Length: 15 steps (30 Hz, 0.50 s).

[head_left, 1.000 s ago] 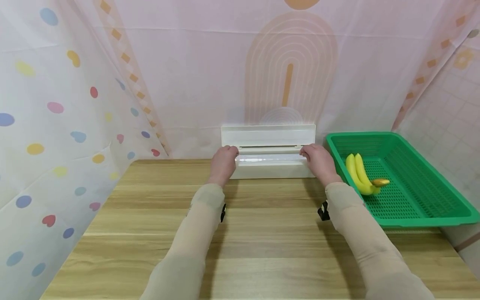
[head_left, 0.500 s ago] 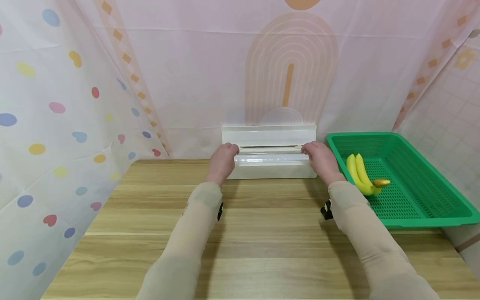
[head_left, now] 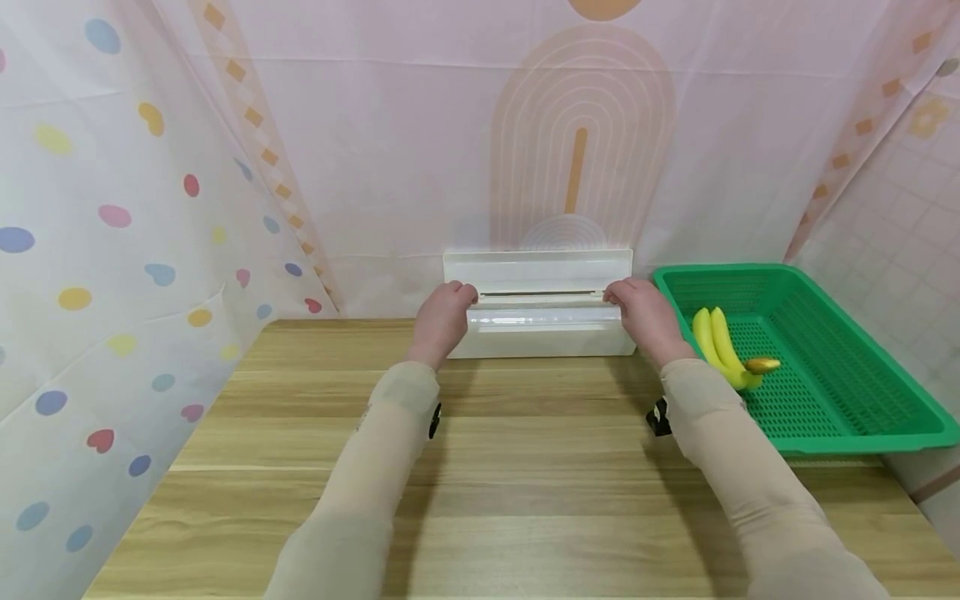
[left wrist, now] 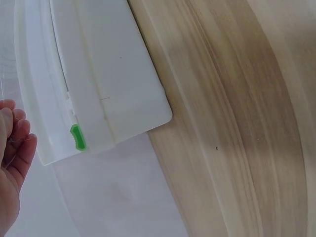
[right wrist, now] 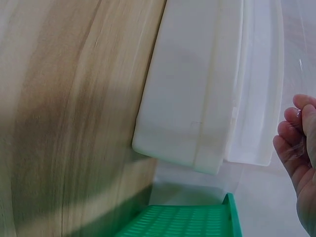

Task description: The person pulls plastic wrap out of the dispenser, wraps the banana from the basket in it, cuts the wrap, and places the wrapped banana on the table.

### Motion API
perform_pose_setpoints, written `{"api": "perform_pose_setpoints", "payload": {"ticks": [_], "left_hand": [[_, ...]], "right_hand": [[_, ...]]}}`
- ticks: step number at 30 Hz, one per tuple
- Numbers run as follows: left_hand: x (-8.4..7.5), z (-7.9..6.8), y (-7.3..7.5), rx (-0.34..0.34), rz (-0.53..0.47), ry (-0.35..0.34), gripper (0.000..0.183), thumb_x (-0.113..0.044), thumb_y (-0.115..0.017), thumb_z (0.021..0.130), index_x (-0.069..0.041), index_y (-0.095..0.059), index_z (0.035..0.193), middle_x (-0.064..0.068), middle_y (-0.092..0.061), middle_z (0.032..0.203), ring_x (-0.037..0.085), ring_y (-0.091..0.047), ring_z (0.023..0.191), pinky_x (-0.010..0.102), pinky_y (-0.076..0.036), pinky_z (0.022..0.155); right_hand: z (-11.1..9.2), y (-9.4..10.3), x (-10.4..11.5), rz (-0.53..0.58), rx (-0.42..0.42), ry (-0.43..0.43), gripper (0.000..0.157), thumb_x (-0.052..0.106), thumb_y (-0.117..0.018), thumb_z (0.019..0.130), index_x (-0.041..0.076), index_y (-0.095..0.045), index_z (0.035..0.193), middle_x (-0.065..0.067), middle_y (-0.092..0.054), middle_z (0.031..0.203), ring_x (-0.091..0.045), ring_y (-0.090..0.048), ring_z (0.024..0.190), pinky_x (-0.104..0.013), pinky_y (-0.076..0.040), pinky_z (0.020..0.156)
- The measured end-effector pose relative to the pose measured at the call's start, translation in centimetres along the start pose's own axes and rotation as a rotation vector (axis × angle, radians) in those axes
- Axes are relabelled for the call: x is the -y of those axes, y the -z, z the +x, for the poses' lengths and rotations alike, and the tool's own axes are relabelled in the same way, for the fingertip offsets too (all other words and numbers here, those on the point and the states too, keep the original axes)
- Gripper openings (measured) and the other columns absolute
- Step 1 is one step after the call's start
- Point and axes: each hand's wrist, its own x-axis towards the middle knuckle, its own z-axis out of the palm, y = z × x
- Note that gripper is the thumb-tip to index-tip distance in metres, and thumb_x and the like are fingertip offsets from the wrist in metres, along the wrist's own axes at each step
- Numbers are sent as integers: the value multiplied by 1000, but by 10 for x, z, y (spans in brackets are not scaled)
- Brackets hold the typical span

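Observation:
A long white cling film dispenser stands at the table's back edge, its lid raised behind it. Clear cling film shines across its front between the hands. At the dispenser's left end, my left hand pinches one corner of the film between thumb and curled fingers. The right hand pinches the other corner at the right end. In the right wrist view the thin film stretches away from the fingertips. A green slider sits by the dispenser's left end in the left wrist view.
A green plastic basket stands on the right, close to the right forearm, with yellow bananas inside. The wooden table extends toward the person. Patterned cloth hangs right behind the dispenser.
Both hands have risen a little and moved slightly apart, the film's edge held between them. More of the glossy film shows over the dispenser's front. The dispenser stays in place.

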Motion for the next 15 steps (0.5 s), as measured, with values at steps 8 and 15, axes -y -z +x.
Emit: {"api": "perform_pose_setpoints", "payload": {"ticks": [8, 15], "left_hand": [[0, -1, 4, -11, -14, -21, 36, 22, -53, 82, -1, -68, 105, 14, -66, 102, 31, -62, 95, 37, -54, 83], [0, -1, 7, -33, -28, -47, 34, 22, -52, 84, 0, -68, 105, 14, -67, 101, 31, -63, 94, 37, -54, 81]], "right_hand": [[1, 5, 2, 2, -12, 18, 17, -11, -54, 95, -2, -67, 101, -19, -66, 98, -39, -61, 97, -48, -50, 89], [1, 8, 3, 4, -17, 34, 17, -12, -53, 94, -2, -67, 100, -19, -67, 97, -40, -60, 98, -50, -49, 90]]}}
